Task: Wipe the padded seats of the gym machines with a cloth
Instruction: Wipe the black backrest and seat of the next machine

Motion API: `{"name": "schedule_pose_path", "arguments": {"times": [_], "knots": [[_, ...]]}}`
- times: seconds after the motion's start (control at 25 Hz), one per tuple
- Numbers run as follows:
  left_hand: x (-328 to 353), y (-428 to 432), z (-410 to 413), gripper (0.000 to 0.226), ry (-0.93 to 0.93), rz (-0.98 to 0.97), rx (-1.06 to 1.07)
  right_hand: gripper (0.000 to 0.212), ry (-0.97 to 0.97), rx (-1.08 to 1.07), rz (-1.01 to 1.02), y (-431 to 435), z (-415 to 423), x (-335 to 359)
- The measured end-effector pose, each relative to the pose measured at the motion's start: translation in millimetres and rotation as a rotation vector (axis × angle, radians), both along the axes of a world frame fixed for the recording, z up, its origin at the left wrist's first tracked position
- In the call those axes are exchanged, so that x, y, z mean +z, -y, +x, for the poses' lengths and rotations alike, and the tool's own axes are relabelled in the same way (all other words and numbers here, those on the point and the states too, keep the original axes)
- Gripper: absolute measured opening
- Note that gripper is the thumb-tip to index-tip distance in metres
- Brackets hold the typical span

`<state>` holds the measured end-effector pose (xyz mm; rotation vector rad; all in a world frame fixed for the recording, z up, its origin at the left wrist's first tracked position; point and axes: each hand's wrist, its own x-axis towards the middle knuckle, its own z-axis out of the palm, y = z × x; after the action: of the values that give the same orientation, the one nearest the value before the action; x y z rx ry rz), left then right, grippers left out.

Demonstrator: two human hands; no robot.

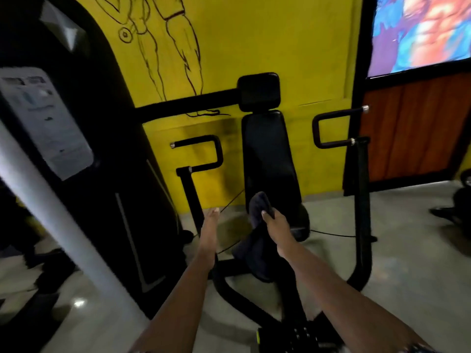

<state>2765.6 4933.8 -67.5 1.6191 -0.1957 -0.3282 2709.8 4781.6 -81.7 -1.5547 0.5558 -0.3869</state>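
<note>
Fingers: those of the right hand [276, 226] are curling round a dark cloth [257, 203] with the thumb lying on top; those of the left hand [209, 226] are stretching out straight and close together, holding nothing.
Yellow wall [254, 34]: standing well beyond both sets of fingers, carrying a black line drawing up and left of them.
Weight housing [84, 149]: rising tall and black to the left of the left fingers, bearing a pale label.
Grey pole [51, 212]: slanting further left, nearer the camera than the fingers.
Back pad [267, 154]: leaning upright just above the right fingers, the cloth's bunched top lying at its lower end.
Head pad [258, 91]: sitting above that, well beyond the fingers.
Handles: one looping above the left fingers [204, 154], one up and right of the right fingers [331, 128].
Cloth: bunching above the right fingers and hanging below them, between the two hands; whether it is pressing on the padding is not showing.
</note>
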Motion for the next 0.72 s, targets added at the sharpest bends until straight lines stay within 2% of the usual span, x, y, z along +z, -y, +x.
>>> {"name": "schedule_pose_path", "arguments": {"times": [0.24, 0.44, 0.6, 0.72], "knots": [[2, 45, 164, 0.053, 0.023, -0.028, -0.181, 0.030, 0.043, -0.203, 0.008, 25, 132, -3], [16, 75, 271, 0.053, 0.007, 0.148, -0.442, 0.026, 0.110, -0.350, 0.011, 38, 242, -6], [16, 103, 346, 0.061, -0.079, 0.200, -0.787, 0.027, 0.151, -0.325, 0.241, 39, 315, 7], [-6, 114, 390, 0.061, 0.054, 0.270, -0.885, 0.033, 0.128, -0.247, 0.395, 61, 347, 10]]}}
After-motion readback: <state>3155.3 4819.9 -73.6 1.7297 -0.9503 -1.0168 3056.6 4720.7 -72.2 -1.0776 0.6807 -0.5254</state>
